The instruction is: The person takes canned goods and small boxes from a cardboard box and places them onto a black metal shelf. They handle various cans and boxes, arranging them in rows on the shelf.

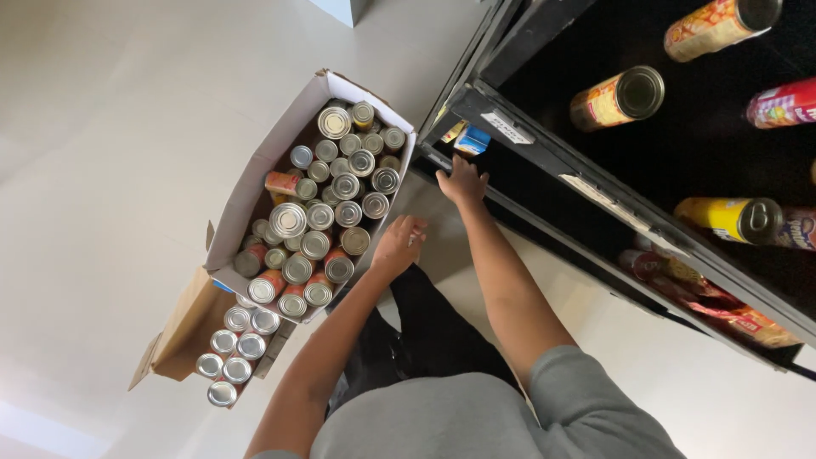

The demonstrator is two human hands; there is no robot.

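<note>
Cardboard is sitting farthest to your left: a small brown box point(191, 327) on the pale floor point(102, 170), with a few silver-topped cans point(234, 357) standing upright in it. Just beside it, touching its upper corner, a larger white-walled box point(255, 170) is lying packed with upright tins point(340, 183), their metal lids facing you; one orange-labelled can is lying on its side near the left wall.

Your left hand point(398, 245) is hovering just past the right edge of that box, close to the nearest tins, fingers curled loosely inward; whether it is gripping anything I cannot tell. Your right hand point(463, 180) is reaching a little further, fingers spread narrowly and resting against the front lip of the lowest black shelf point(544, 161), holding nothing.

Further right, on the shelf boards, tall cylindrical tubes point(616, 98) are lying with their round ends toward you, well apart from each other. Below them, red and orange packets point(722, 314) are crowding the bottom board.
</note>
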